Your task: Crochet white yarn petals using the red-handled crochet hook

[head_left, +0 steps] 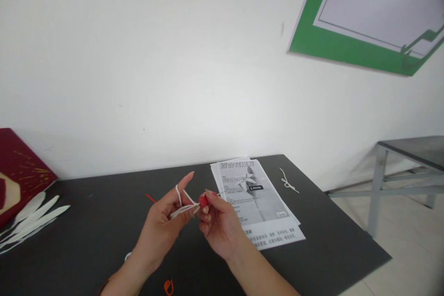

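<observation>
My left hand [163,222] is closed on white yarn [180,194], its index finger raised with a strand looped around it. The strand runs to a small strip of white crochet work [182,211] pinched between thumb and fingers. Close beside it, my right hand [222,222] grips a crochet hook [203,200] by its red handle. A thin metal shaft sticks out past the right thumb. The fingertips of both hands nearly meet where the yarn reaches the hook; the hook's tip is hidden there.
Printed sheets [267,194] lie behind my right hand, with a knotted white yarn piece [288,183] further right. White petal-shaped pieces [34,217] rest at left by a dark red panel [21,171]. An orange stitch marker [168,287] is near the front. The black table [93,203] meets a wall.
</observation>
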Available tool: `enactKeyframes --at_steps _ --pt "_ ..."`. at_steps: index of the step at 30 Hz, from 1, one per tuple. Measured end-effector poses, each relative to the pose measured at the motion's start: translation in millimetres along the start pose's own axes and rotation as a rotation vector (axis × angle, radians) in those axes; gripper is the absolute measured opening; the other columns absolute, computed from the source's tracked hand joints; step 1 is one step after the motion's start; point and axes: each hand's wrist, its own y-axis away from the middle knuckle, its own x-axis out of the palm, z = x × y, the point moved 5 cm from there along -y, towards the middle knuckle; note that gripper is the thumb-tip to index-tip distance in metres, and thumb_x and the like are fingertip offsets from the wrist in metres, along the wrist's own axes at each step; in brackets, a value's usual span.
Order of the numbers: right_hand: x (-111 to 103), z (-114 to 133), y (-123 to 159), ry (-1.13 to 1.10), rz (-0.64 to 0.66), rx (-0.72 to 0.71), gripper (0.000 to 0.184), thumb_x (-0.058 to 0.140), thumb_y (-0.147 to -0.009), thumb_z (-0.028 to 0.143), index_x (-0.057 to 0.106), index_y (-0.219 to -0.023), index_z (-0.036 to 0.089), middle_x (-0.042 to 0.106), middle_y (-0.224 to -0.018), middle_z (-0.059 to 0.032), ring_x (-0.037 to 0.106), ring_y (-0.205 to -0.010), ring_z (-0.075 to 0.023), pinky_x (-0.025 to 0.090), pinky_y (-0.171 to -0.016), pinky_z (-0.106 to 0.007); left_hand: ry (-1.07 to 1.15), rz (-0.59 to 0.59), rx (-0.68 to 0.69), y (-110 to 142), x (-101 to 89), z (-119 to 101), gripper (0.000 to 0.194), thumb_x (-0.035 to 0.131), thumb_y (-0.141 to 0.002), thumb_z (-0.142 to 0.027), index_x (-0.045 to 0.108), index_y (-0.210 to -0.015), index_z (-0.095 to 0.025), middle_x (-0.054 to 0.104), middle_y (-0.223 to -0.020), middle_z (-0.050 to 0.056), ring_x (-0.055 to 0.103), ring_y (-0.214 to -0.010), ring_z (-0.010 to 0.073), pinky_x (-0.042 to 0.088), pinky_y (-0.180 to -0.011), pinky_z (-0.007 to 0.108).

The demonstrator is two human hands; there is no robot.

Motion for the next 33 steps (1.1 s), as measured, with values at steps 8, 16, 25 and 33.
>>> enactKeyframes --at_steps 8,16,25,33 --pt "-2 -3 -3 -0.012 -0.007 -0.01 0.025 0.085 -0.065 0.028 0.068 -0.069 0.01 0.063 -0.051 0.0038 0.051 -0.039 -0.0042 0.049 -0.038 -0.014 0.368 0.13 -0.263 -2 10.7 14 0.068 0.078 -0.074 -0.022 0.055 -0.137 -0.029 0.058 -0.071 -0.002 0.057 -0.068 0.0133 0.041 -0.061 0.025" --pt "-2 -2 -2 0.057 -0.036 -0.117 0.025 0.086 -0.067 0.029 0.071 -0.075 0.012 0.066 -0.057 0.003 0.053 -0.044 -0.0047 0.052 -0.04 -0.014 0.319 0.069 -0.194 -4 6.0 17 0.066 0.077 -0.075 -0.02 0.056 -0.136 -0.03 0.054 -0.066 -0.005 0.047 -0.06 0.0081 0.038 -0.059 0.021" --pt "-5 -3 -3 0.123 -0.048 -0.165 0.026 0.088 -0.065 0.026 0.071 -0.08 0.014 0.07 -0.069 0.0017 0.059 -0.054 -0.0068 0.054 -0.043 -0.015 0.109 -0.017 -0.044 -5 -1.2 9 0.068 0.079 -0.072 -0.024 0.056 -0.136 -0.028 0.05 -0.066 -0.006 0.047 -0.062 0.0107 0.037 -0.058 0.022" --pt "-4 -6 -2 0.201 -0.063 -0.185 0.029 0.091 -0.057 0.022 0.074 -0.079 0.015 0.073 -0.073 -0.0003 0.066 -0.062 -0.0116 0.055 -0.047 -0.017 0.237 -0.018 -0.12 -4 3.5 10 0.078 0.079 -0.071 -0.024 0.048 -0.142 -0.028 0.049 -0.065 -0.007 0.047 -0.061 0.0089 0.038 -0.061 0.022"
